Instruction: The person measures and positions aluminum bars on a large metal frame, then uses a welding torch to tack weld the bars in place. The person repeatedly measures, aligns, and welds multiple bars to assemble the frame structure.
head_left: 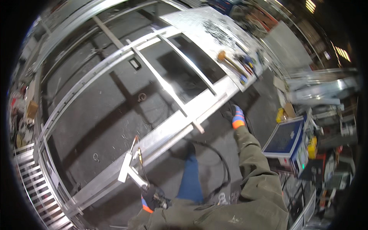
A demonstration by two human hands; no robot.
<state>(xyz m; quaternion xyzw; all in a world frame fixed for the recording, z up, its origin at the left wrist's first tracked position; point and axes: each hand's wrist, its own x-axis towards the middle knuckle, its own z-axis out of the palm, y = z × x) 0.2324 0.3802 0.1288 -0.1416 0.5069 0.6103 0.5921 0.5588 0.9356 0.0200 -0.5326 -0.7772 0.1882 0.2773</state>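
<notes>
My left hand point(155, 197), in a dark glove with a blue and orange cuff, is closed round the lower end of a silver-white gun-shaped tool point(125, 167). It looks like a welding gun, with a slim copper-coloured tip and a thin lead. The tool overlaps the near rail of a large aluminium frame point(157, 140) in the picture; contact cannot be made out. On the right, my right hand point(234, 116), gloved alike, reaches out beside the frame's near edge. Its dark fingers are blurred against the dark floor, so their pose is unclear.
A mallet point(230, 61) and other hand tools lie on a metal-topped table point(188, 17) at the far right. A black hose point(224, 161) curves across the floor by my leg. A blue-topped machine point(283, 137) stands at right, a slatted metal rack point(38, 184) at left.
</notes>
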